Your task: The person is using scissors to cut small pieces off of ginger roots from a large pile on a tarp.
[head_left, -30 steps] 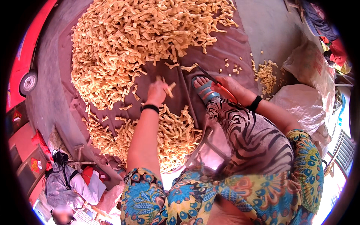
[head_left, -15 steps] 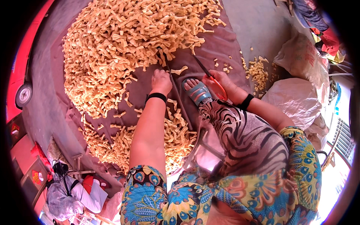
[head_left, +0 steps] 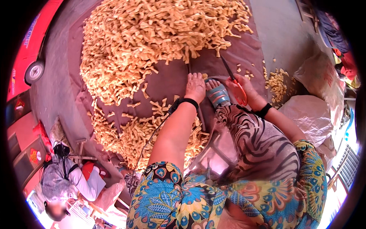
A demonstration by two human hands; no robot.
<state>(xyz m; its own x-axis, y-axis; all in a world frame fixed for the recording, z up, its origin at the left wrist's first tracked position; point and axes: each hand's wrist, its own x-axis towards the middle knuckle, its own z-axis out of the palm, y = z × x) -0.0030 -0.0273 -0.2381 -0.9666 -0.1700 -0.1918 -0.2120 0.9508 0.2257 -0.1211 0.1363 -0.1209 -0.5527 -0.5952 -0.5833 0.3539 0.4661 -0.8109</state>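
My left hand (head_left: 195, 89) is closed low over the dark cloth, just left of my sandalled foot (head_left: 217, 93). A small tan piece (head_left: 204, 76) shows at its fingertips, mostly hidden by them. My right hand (head_left: 246, 91) grips scissors (head_left: 239, 91) with orange-red handles, to the right of the foot. Their dark blades point up and left, toward the big heap. That heap (head_left: 152, 38) of tan, knobbly, bone-shaped pieces spreads ahead of both hands. A second, smaller pile (head_left: 141, 133) of similar pieces lies nearer, left of and under my left forearm.
A brown cloth (head_left: 167, 78) lies beneath the heaps. Small trimmed bits (head_left: 276, 84) are scattered on the floor at right, near pale sacks (head_left: 307, 114). A red vehicle (head_left: 32, 45) stands at far left. Another person (head_left: 61, 179) sits at lower left.
My left hand has moved right, closer to the foot, to about where a loose piece lay. My right hand keeps the scissors beside the foot. The whole view has shifted, showing more at left.
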